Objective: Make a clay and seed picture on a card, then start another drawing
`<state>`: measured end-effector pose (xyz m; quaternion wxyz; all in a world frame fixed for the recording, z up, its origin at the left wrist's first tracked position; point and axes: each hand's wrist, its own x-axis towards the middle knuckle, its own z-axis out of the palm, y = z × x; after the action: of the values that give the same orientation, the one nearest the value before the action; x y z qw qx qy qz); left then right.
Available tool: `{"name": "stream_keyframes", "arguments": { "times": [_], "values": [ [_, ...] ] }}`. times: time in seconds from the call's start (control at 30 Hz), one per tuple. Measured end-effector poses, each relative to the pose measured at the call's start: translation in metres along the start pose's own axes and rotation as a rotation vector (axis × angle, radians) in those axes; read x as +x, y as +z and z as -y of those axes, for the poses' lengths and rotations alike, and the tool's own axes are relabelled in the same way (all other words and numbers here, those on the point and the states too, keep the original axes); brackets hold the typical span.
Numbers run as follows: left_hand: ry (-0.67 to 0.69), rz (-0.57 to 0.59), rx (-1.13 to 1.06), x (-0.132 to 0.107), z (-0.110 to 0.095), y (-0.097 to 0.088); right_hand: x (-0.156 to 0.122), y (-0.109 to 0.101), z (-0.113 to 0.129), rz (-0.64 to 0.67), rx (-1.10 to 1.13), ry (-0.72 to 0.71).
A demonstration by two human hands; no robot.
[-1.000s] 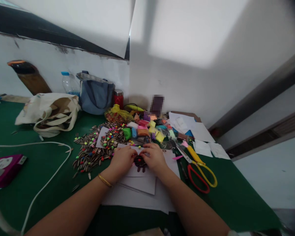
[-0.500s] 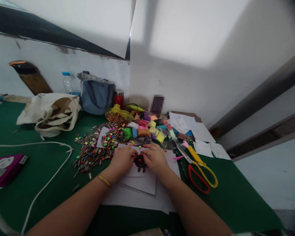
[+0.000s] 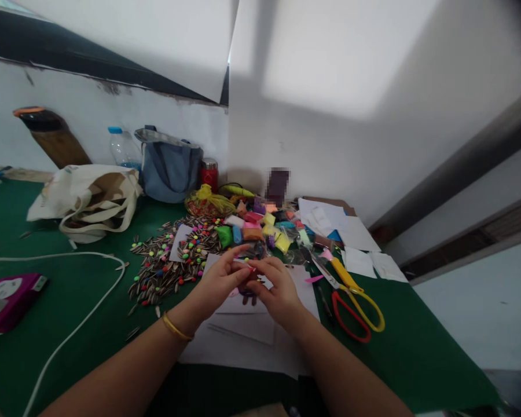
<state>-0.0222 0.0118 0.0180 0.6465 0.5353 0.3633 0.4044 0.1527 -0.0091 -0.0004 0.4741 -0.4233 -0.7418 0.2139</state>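
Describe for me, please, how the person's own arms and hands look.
The left arm and right arm have bare forearms. A gold-coloured bangle circles the left wrist; the right wrist shows none. The left grip and right grip are ungloved.

Slim gold-coloured bangle (image 3: 176, 330), left wrist (image 3: 187, 318)

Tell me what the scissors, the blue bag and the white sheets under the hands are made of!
Scissors: shiny grey blades suggest metal; the smooth red and yellow handles are probably plastic or coated.
Blue bag: likely dull fabric, given its soft folds.
White sheets: seemingly matte paper, thin and flat.
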Motion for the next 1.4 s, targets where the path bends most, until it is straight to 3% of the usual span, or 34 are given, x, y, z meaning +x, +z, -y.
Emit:
{"name": "stream_keyframes", "arguments": {
  "times": [0.17,0.3,0.47,0.87,1.13,1.2,1.3,1.4],
  "values": [
    [-0.04,0.049,0.016,0.0,0.002,0.001,0.0,0.0,0.002,0.039,0.093,0.058],
    [-0.035,0.034,0.108,0.001,0.002,0.0,0.001,-0.002,0.001,-0.025,0.03,0.013],
    [-0.067,0.152,0.182,-0.001,-0.005,0.002,0.001,-0.004,-0.001,-0.005,0.011,-0.016],
    [-0.146,0.055,0.037,0.001,0.0,-0.003,0.005,-0.004,-0.001,0.056,0.114,0.154],
    [-0.122,0.055,0.213,0.003,0.001,-0.008,0.005,-0.004,0.0,0.066,-0.054,0.062],
    [-0.137,0.047,0.132,0.002,0.001,-0.007,0.005,-0.002,-0.006,0.061,0.073,0.123],
    [-0.155,0.019,-0.191,0.002,0.001,-0.005,0.006,-0.002,-0.017,-0.027,0.363,0.262],
    [-0.17,-0.055,-0.467,0.002,0.003,-0.003,0.007,-0.005,-0.017,-0.119,0.421,0.3]
  ]
}}
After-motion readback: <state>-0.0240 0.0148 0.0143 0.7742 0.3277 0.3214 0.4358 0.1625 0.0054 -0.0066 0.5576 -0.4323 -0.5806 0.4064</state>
